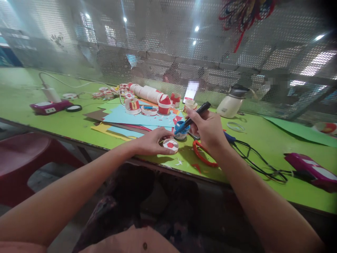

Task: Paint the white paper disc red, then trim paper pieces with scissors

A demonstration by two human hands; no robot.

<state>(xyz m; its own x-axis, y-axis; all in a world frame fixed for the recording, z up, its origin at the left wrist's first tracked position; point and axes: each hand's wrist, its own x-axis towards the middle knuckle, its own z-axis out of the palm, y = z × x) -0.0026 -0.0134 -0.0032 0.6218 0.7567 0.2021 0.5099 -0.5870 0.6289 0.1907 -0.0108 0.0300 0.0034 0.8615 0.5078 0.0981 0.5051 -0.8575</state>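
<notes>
- Green counter (pixel 26 88) runs across the view, with a perforated mesh screen (pixel 168 52) standing along its far side.
- Left hand (pixel 151 142) lies at the near edge of the counter. Its fingers and thumb are curled shut around a small round paper disc (pixel 170 144), white with red shapes on its top face, and the disc rests on the counter.
- Right hand (pixel 207 131) is closed on a black tool (pixel 195 115) shaped like a pen. The tool is held tilted, with its blue lower end down at the mouth of a small pot (pixel 181 130).
- The pot stands just behind the disc, between the two hands. I cannot tell what is in it.
- Orange-handled scissors (pixel 201 154) lie on the counter under the right wrist, with small red and white paper scraps beside them.
- Blue paper sheets (pixel 137 117) are spread behind the left hand, over yellow and brown ones.
- On and behind the sheets stand a red and white cup (pixel 164 104), several like pieces, and a long white tube (pixel 147 93) lying on its side.
- A white jug (pixel 231 103) with a dark lid stands further back on the right, with a clear ring (pixel 236 127) lying near it.
- A black cable (pixel 255 161) runs from beside the right hand to a pink device (pixel 310 168) at the right edge.
- A red chair (pixel 26 158) stands below the counter on the left.
</notes>
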